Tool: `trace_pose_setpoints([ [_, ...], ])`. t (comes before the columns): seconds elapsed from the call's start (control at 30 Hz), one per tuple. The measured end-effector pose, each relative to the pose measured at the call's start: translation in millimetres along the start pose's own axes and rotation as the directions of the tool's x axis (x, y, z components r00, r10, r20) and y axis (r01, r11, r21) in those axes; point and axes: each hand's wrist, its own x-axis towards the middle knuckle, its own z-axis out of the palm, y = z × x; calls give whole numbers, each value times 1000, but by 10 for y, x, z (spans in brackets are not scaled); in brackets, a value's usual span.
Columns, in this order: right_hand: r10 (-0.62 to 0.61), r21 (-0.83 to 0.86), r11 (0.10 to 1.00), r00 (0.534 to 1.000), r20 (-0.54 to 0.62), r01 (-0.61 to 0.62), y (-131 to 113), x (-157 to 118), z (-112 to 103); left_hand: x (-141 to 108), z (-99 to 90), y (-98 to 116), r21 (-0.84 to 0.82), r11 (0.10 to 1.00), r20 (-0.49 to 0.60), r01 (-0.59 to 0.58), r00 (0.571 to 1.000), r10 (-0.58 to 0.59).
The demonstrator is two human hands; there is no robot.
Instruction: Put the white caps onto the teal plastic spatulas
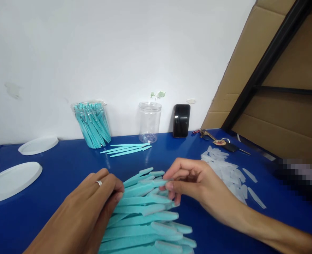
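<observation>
A pile of turquoise eyebrow razors (134, 220) lies in front of me, their ends with whitish translucent covers pointing right. My right hand (189, 178) pinches the covered end of one eyebrow razor (152, 183) at the top of the pile, between thumb and fingers. At the other end of that razor, my left hand (97, 194), with a ring on one finger, is closed with thumb and forefinger together. Its palm hides the left part of the pile. To the right of my right hand is a heap of loose translucent blade covers (228, 169).
Against the wall stand a clear jar full of turquoise razors (92, 123), a clear jar without contents (149, 121) and a phone (181, 120). Several razors (129, 149) lie before them. Keys (227, 144) are at right, two white lids (14, 181) at left. Cardboard (283, 70) borders the right.
</observation>
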Motion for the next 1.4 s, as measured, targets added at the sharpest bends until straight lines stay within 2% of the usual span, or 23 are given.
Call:
trace_pose_setpoints([
  [0.07,-15,-5,1000,1000,-12,15,-9,-42,35,-15,-6,55,70,992,-14,-102,995,103],
  [0.1,-26,-14,1000,999,-21,25,-17,-59,47,-19,-9,89,92,990,-24,-107,994,109],
  [0.23,-53,-59,997,998,-33,51,-30,-92,65,-20,-6,229,29,999,-64,40,997,-38],
  [0.33,-56,-70,996,998,-29,54,-23,-87,48,-15,1,243,-15,994,-68,109,992,-110],
  [0.47,-97,-77,993,994,-52,92,-55,-45,-34,27,-42,57,-10,989,-118,144,982,-145],
  [0.6,-155,-114,983,981,-119,142,-116,46,-148,152,-152,-230,-8,960,-140,281,950,-279],
  [0.67,-161,-132,981,976,-147,142,-130,87,-184,214,-192,-330,-12,955,-137,298,945,-297],
  [0.8,-140,-154,981,976,-165,115,-120,125,-201,237,-194,-415,1,972,-147,236,961,-234],
  [1.0,-134,-168,980,975,-175,105,-97,140,-192,155,-150,-453,46,983,-78,177,982,-173],
  [1.2,-131,-188,977,977,-171,98,-76,124,-201,194,-138,-386,29,990,-151,135,980,-129],
  [1.4,-180,-256,957,973,-145,139,-76,114,-195,200,-158,-380,14,992,-171,126,978,-122],
])
